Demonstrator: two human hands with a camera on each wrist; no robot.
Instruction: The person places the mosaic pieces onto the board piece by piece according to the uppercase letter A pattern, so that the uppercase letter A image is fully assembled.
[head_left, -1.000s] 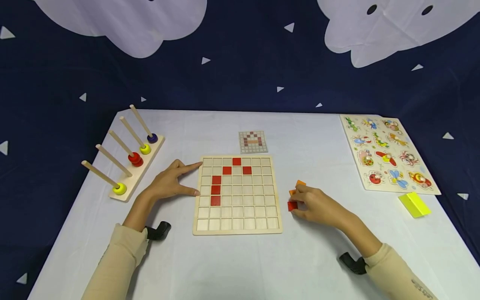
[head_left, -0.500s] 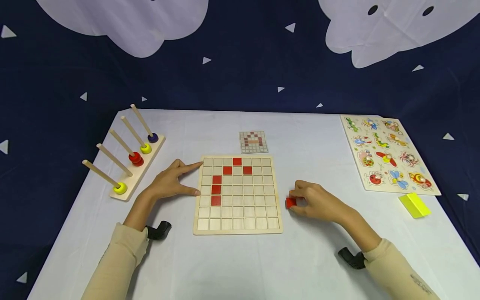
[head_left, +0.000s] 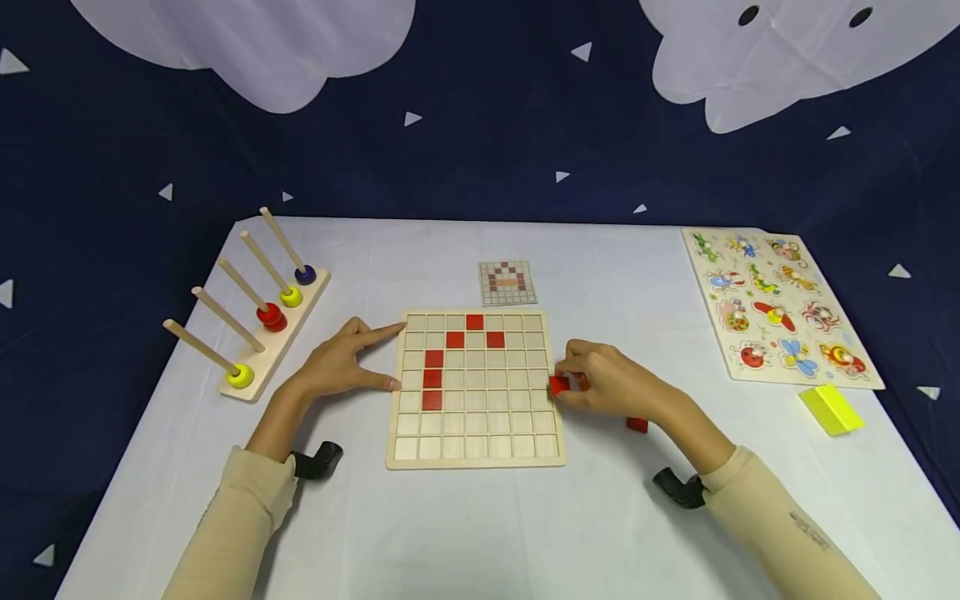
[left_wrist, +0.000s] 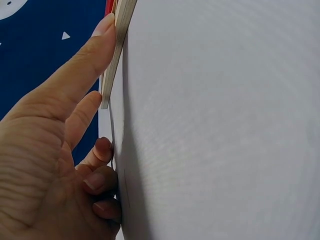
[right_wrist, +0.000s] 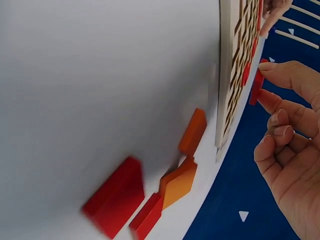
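Note:
A wooden grid board [head_left: 476, 425] lies on the white table, with several red square tiles set in its upper and left cells. My left hand [head_left: 337, 367] rests at the board's left edge, thumb and index finger spread apart; in the left wrist view the thumb [left_wrist: 82, 65] lies along that edge. At the right edge, my right hand [head_left: 618, 383] pinches a red square tile [head_left: 558, 385] between thumb and finger. The right wrist view has this pinched tile [right_wrist: 256, 87] above the board, the other fingers curled inward.
Loose red tiles [right_wrist: 117, 197] and orange tiles [right_wrist: 178, 187] lie right of the board, mostly hidden by the right hand from the head. A pattern card [head_left: 507, 283] lies behind it. A peg stacker [head_left: 281, 333] stands left; an insect puzzle [head_left: 780, 308] and yellow block [head_left: 831, 409] lie right.
My right hand has carried the red tile left and away from me, from beside the loose tiles to the board's right edge. A loose red tile now shows under the wrist. The left hand stays put.

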